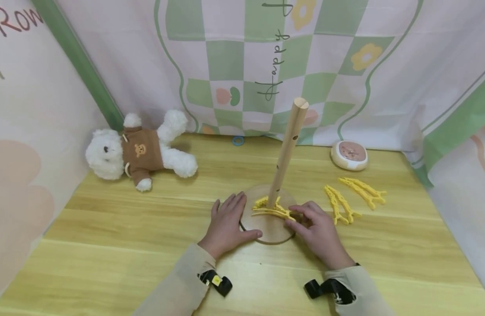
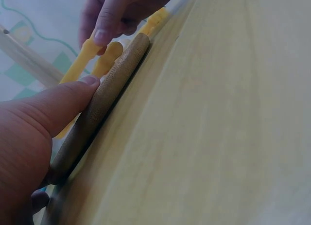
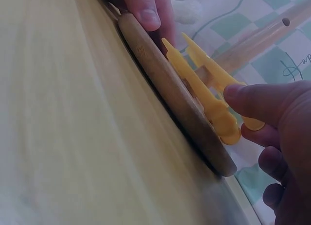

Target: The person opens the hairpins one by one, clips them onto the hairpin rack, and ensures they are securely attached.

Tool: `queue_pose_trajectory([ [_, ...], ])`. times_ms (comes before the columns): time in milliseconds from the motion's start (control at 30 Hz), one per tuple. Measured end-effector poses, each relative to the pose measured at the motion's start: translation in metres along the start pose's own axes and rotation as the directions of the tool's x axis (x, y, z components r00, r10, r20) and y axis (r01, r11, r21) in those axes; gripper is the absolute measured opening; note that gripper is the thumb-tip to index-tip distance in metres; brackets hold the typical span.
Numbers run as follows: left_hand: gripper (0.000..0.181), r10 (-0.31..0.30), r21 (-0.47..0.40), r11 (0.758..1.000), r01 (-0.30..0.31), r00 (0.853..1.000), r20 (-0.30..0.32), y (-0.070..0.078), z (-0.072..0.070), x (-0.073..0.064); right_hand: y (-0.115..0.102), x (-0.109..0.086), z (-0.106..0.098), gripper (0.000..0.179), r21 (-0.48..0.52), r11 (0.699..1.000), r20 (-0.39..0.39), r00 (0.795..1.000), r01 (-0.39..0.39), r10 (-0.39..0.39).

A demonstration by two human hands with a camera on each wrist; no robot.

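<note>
A round wooden base (image 1: pixel 272 235) lies on the table with a wooden pole (image 1: pixel 287 151) standing on it, slightly tilted in the head view. My left hand (image 1: pixel 228 226) rests on the base's left side, fingers fairly straight, and its thumb (image 2: pixel 73 98) lies on the rim. With thumb and fingertips, my right hand (image 1: pixel 321 235) pinches the end of a yellow branch-shaped plastic piece (image 3: pixel 209 64) in front of the pole's foot. Just beneath it, another yellow piece (image 3: pixel 194 86) lies on the base. More yellow plastic (image 1: pixel 260 202) shows around the pole's foot, partly hidden.
Two yellow forked pieces (image 1: pixel 341 205) (image 1: pixel 362 191) lie right of the base. Farther back are a small pink-faced clock (image 1: pixel 350 155) and a blue ring (image 1: pixel 237 140). A white plush bear (image 1: pixel 141 151) in a brown top lies at the back left. Printed curtains (image 1: pixel 226 57) border the table.
</note>
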State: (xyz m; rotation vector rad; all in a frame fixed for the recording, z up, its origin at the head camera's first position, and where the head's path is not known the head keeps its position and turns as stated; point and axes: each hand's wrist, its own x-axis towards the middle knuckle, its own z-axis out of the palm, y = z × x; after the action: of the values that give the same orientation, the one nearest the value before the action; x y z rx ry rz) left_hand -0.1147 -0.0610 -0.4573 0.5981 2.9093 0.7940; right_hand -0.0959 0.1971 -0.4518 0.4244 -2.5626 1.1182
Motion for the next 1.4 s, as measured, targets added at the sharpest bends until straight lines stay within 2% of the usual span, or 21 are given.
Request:
queue_pose_trajectory([
  [333, 0.108, 0.001, 0.006, 1.0, -0.001, 1.0, -0.004, -0.002, 0.0, 0.0, -0.003, 0.003, 0.005, 0.036, -0.027, 0.999, -0.018, 1.0, 0.02, -0.02],
  [500, 0.108, -0.001, 0.004, 1.0, 0.001, 1.0, -0.005, -0.003, 0.0, 0.0, -0.003, 0.005, 0.007, 0.038, -0.039, 0.999, -0.015, 1.0, -0.009, 0.008],
  [833, 0.107, -0.01, -0.007, 1.0, 0.01, 1.0, -0.001, -0.004, -0.001, -0.001, 0.001, 0.003, 0.009, 0.046, 0.041, 0.997, -0.013, 0.998, -0.062, 0.062],
  [1000, 0.108, -0.009, -0.01, 1.0, 0.009, 1.0, -0.003, -0.005, -0.001, -0.001, 0.006, 0.001, 0.005, 0.045, 0.09, 0.993, -0.057, 0.995, -0.071, 0.077],
  [1400, 0.108, -0.004, -0.021, 1.0, 0.004, 1.0, 0.016, 0.0, -0.003, 0.0, 0.014, -0.004, -0.016, 0.042, 0.018, 0.997, -0.185, 0.98, -0.072, 0.074],
])
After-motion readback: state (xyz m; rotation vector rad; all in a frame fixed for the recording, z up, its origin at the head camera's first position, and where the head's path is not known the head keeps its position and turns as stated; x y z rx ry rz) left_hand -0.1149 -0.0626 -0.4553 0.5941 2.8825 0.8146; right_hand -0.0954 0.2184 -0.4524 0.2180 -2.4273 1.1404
